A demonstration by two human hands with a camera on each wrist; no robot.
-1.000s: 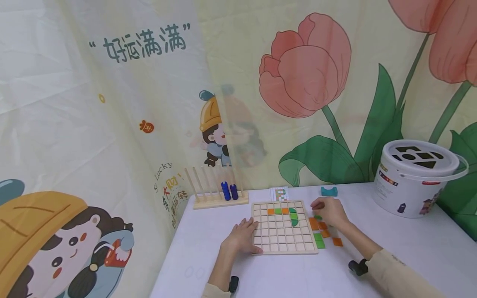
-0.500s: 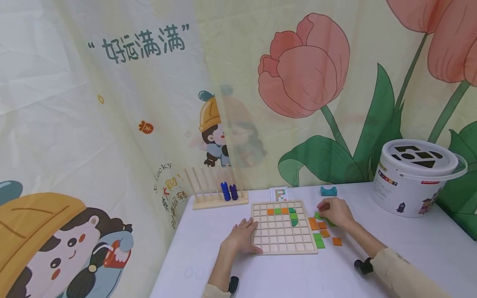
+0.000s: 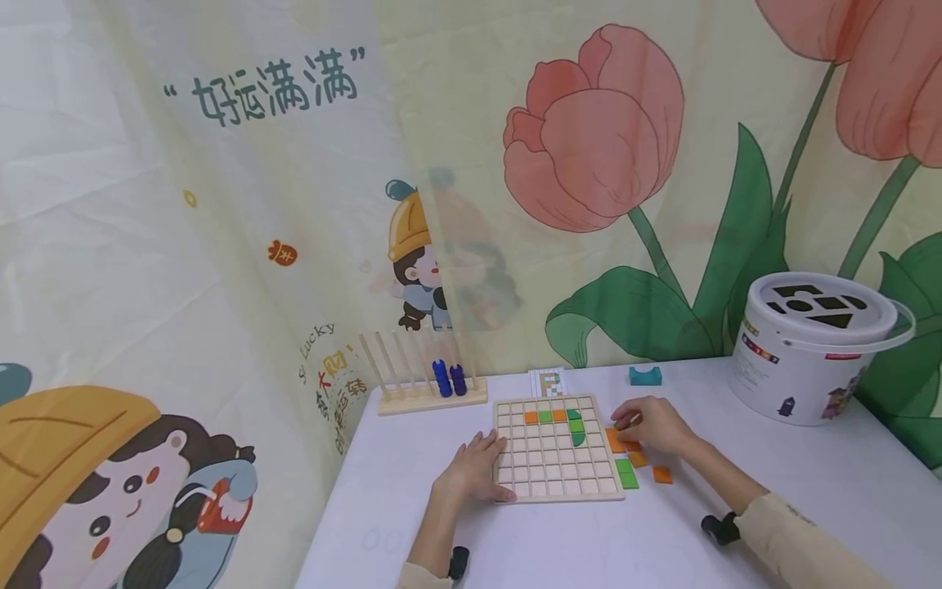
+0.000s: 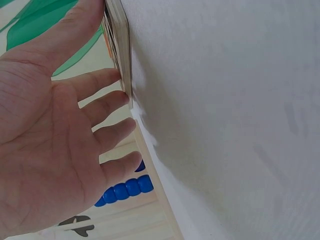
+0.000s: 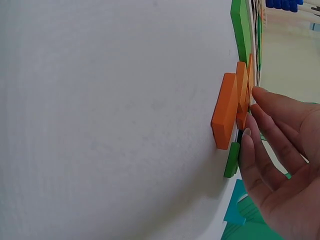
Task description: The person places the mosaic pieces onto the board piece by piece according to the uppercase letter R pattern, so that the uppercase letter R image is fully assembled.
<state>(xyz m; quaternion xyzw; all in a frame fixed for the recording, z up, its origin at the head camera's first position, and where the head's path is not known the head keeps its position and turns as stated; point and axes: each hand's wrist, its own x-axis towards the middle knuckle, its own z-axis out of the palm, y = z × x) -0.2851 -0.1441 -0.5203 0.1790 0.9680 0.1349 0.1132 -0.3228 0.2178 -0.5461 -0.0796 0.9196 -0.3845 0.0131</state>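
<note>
A wooden grid board lies on the white table, with orange, green and dark-green tiles in its upper cells. My left hand rests along the board's left edge, fingers spread; in the left wrist view its fingertips meet the board's side. To the right of the board, my right hand bends its fingers over loose orange tiles. In the right wrist view, its thumb and fingers come close together beside the orange tiles and a green tile. I cannot tell whether it pinches a tile.
Light-green tiles and a lone orange tile lie right of the board. Behind stand a peg rack with blue beads, a pattern card, a teal block and a white bucket with shape holes.
My right hand drew back to the right, uncovering green tiles, then came forward to the left over the loose tiles again. The left hand stays at the board's edge.
</note>
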